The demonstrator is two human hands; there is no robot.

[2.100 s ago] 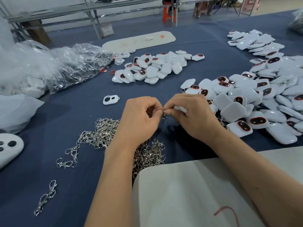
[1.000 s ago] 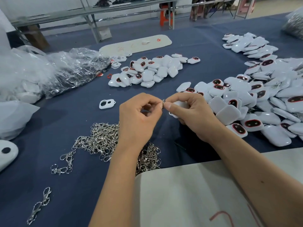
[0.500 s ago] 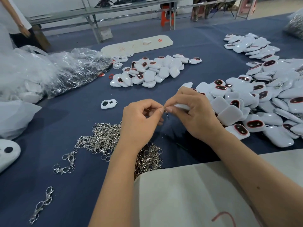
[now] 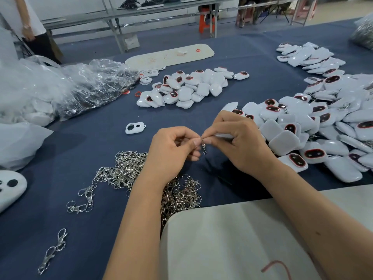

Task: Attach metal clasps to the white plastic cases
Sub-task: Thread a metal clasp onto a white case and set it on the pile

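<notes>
Together, both hands meet fingertip to fingertip: left hand pinches a metal clasp, right hand grips a white case.

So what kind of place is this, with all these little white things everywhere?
Probably a small workshop or factory assembly table. Big piles of white plastic cases cover the blue cloth, a heap of metal clasps lies ready, and more long worktables stand behind.

Bare blue cloth lies open left of the hands, save one lone case; clasps crowd the near side, piled cases wall off the right.
</notes>
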